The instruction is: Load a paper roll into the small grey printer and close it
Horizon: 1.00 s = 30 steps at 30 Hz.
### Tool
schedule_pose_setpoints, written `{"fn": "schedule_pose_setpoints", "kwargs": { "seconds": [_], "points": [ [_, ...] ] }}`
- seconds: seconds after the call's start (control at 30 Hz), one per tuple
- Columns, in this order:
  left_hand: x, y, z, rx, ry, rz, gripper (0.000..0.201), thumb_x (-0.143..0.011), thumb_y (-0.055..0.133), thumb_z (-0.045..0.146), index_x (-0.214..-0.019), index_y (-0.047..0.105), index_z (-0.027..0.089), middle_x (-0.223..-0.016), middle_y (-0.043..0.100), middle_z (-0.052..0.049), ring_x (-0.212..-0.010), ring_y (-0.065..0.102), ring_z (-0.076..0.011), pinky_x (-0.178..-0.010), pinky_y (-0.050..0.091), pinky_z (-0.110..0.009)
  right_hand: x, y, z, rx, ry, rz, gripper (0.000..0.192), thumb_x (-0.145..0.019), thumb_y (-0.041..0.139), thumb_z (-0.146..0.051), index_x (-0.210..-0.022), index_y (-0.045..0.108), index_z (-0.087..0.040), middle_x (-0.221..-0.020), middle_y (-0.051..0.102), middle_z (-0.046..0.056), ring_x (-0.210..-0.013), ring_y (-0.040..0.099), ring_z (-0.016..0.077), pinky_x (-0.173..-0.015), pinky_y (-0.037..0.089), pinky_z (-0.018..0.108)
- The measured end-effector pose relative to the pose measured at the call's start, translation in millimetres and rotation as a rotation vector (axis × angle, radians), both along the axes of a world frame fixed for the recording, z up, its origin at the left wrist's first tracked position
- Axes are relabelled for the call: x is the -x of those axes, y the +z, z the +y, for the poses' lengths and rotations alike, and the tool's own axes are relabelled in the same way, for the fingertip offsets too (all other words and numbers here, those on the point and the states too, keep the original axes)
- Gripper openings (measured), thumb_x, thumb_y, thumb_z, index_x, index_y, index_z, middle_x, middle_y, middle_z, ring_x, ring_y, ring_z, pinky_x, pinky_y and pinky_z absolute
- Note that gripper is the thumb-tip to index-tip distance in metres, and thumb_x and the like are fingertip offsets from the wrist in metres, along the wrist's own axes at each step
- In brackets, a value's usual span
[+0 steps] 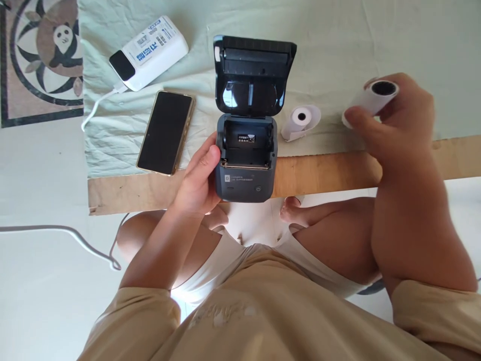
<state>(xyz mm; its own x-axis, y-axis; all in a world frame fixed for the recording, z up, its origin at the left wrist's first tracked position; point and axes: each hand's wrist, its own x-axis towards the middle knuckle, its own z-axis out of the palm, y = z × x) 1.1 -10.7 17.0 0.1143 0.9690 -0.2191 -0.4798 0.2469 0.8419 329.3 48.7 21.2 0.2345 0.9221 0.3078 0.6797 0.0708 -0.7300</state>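
My left hand [200, 178] grips the left side of a dark label printer [246, 183] at the table's front edge. The printer's lid [254, 75] is raised, and no roll shows in its bay. On the right, my right hand [402, 118] is closed around a white paper roll [370, 100] with a wide dark core opening. Between the printer and that hand, a smaller paper roll [298, 120] rests on the cloth, its loose end curling out to the right.
A smartphone [165, 133] with a dark screen lies left of the printer. Behind it is a white power bank [154, 52] with a white cable [98, 106] plugged in. A pale green cloth [330, 40] covers the table, leaving a wooden front edge [319, 175] bare.
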Motion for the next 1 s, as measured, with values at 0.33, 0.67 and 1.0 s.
{"fn": "schedule_pose_setpoints", "kwargs": {
  "seconds": [0.33,0.67,1.0],
  "points": [
    [1.0,-3.1,1.7,-0.059,-0.02,0.012,0.035,-0.101,0.08,0.056,-0.113,0.083,0.024,-0.107,0.083,-0.004,-0.151,0.07,-0.0319,-0.107,0.069,-0.036,-11.5,5.2,2.7,-0.29,0.199,-0.188,0.066,-0.078,0.097,-0.05,-0.138,0.076,-0.033,-0.131,0.081,0.007,-0.125,0.077,0.0344,-0.101,0.056,0.054],
    [2.1,1.2,0.9,-0.029,-0.033,0.03,0.036,-0.097,0.084,0.056,-0.114,0.085,0.023,-0.099,0.084,-0.003,-0.141,0.076,-0.0308,-0.094,0.072,-0.03,59.5,-19.9,-5.6,-0.186,0.409,-0.441,0.05,-0.105,0.071,-0.052,-0.151,0.065,-0.035,-0.149,0.071,0.014,-0.131,0.073,0.0408,-0.111,0.061,0.065],
    [2.4,0.3,-0.9,-0.046,-0.045,0.017,0.034,-0.101,0.08,0.056,-0.115,0.082,0.024,-0.125,0.085,-0.004,-0.161,0.061,-0.0341,-0.12,0.065,-0.041,65.4,-23.1,-7.3,-0.142,0.387,-0.365,0.051,-0.098,0.074,-0.032,-0.147,0.065,-0.043,-0.116,0.075,0.004,-0.099,0.077,0.0289,-0.083,0.066,0.046]
  ]
}}
